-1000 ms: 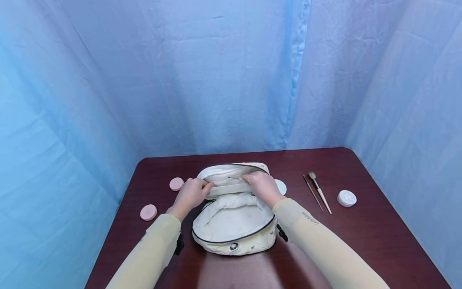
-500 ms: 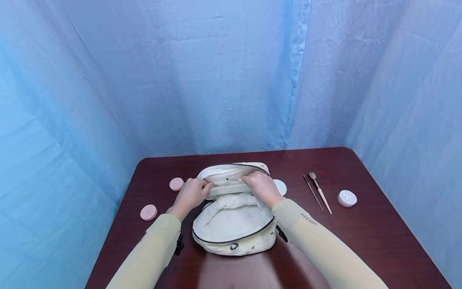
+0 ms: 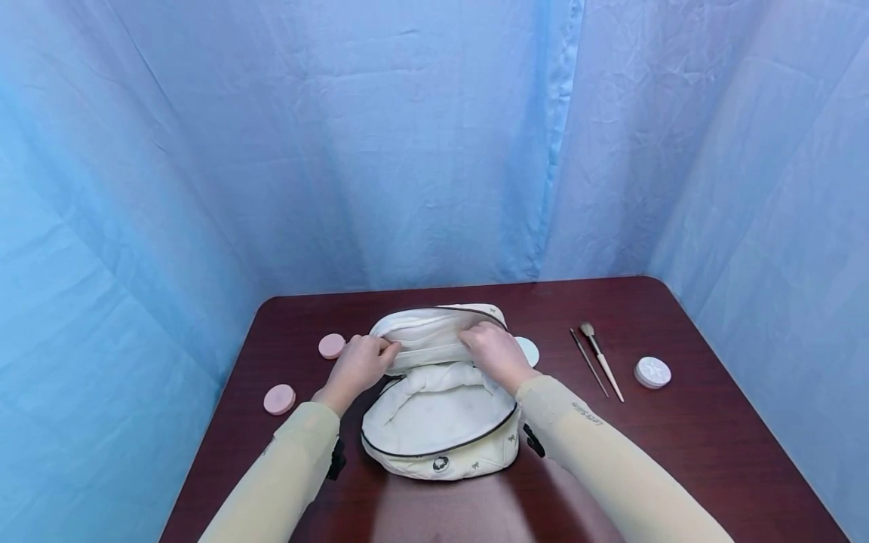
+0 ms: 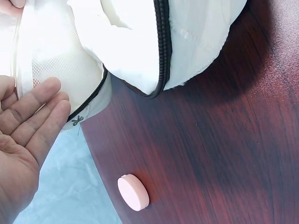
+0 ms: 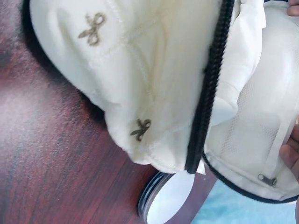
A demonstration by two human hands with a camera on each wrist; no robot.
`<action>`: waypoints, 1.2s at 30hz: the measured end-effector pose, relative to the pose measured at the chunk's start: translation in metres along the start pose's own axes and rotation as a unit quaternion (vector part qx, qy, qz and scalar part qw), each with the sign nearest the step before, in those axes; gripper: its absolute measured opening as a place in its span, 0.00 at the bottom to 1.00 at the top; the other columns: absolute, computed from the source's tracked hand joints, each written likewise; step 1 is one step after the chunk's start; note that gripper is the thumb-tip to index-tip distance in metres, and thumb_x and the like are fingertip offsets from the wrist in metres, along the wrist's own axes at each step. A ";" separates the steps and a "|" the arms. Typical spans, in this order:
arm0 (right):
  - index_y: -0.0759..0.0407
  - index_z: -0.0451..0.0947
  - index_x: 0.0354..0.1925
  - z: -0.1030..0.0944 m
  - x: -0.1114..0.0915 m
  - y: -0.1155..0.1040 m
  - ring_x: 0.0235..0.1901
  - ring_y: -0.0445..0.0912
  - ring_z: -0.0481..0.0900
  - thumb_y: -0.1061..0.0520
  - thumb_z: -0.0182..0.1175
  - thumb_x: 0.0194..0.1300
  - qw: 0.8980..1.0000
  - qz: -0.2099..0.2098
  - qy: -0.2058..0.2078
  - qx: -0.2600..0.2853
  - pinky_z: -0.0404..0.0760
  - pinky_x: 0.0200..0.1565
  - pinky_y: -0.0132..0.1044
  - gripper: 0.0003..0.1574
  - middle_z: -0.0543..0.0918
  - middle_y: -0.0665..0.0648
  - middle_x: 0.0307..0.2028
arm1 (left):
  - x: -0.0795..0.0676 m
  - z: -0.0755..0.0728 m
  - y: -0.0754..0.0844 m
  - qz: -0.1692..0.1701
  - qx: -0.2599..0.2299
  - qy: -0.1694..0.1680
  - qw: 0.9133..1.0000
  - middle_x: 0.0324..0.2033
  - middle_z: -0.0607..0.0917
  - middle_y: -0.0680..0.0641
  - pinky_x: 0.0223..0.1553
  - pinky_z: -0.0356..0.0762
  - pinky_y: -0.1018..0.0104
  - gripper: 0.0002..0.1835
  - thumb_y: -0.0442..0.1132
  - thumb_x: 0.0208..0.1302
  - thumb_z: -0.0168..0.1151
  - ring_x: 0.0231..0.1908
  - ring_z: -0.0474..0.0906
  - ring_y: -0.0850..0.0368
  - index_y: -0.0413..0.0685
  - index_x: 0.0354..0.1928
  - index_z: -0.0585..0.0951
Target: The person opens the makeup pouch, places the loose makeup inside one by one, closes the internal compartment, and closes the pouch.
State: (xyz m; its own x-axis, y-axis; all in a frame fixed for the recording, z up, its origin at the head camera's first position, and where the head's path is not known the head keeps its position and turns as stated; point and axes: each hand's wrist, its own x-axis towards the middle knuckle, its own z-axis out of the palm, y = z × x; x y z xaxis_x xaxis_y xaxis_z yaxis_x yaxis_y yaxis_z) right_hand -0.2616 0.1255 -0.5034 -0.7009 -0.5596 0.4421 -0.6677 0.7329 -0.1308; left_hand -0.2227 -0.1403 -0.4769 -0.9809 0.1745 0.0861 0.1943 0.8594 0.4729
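Note:
A cream makeup bag (image 3: 444, 452) stands unzipped at the middle of the table, its lid tipped back. Inside the lid is a white mesh pocket (image 4: 56, 51) with a zip pull (image 5: 267, 179). My left hand (image 3: 362, 362) pinches the pocket's edge at the left, its other fingers (image 4: 44, 116) stretched along the lid. At the right end of the lid, my right hand (image 3: 494, 351) has its fingertips (image 5: 290, 156) at the pocket's edge. Whether it holds anything is hidden. The thin stick with a dark tip from the earlier frames is out of sight.
Two pink round cases, one nearer (image 3: 279, 400) and one farther (image 3: 332, 346), lie left of the bag. A round pale-topped case (image 3: 527, 352) sits right behind it. Farther right are a fluffy makeup brush (image 3: 603, 363), a thin brush (image 3: 588, 363) and a white round case (image 3: 653, 372).
The thin dark-tipped stick by my right fingers dipped toward the pocket and is now out of sight. My right hand shifted slightly right. My left hand stayed on the pocket's edge.

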 end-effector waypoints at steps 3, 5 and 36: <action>0.54 0.85 0.38 -0.003 -0.003 0.004 0.37 0.48 0.83 0.66 0.61 0.71 0.999 0.001 0.010 0.036 0.82 0.39 0.42 0.09 0.86 0.51 0.30 | -0.001 -0.001 0.000 -0.002 -0.007 -0.003 1.000 0.09 0.71 0.56 0.23 0.65 0.66 0.29 0.47 0.78 0.55 0.14 0.63 0.61 0.50 0.12 0.75; 0.55 0.87 0.45 -0.005 -0.006 0.007 0.41 0.49 0.85 0.64 0.63 0.70 0.998 0.001 0.023 0.065 0.83 0.43 0.43 0.08 0.88 0.53 0.36 | -0.001 -0.001 -0.001 -0.003 -0.011 -0.003 1.000 0.10 0.71 0.56 0.23 0.65 0.66 0.29 0.47 0.78 0.56 0.14 0.63 0.61 0.51 0.12 0.75; 0.75 0.77 0.59 -0.049 -0.098 0.145 0.33 0.53 0.88 0.54 0.59 0.75 0.821 0.425 -0.067 0.375 0.87 0.43 0.49 0.26 0.89 0.62 0.34 | -0.002 -0.001 -0.002 0.004 -0.023 -0.023 0.999 0.10 0.68 0.56 0.23 0.65 0.66 0.27 0.47 0.77 0.57 0.15 0.61 0.61 0.50 0.14 0.76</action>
State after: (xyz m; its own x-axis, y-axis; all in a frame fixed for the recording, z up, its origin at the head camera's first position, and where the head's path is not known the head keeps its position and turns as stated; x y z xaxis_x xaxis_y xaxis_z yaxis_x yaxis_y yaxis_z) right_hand -0.2780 0.3056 -0.5225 -0.9815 -0.0438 -0.1864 0.1453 0.4635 -0.8741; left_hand -0.2210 -0.1425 -0.4776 -0.9776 0.2044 0.0500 0.2008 0.8346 0.5129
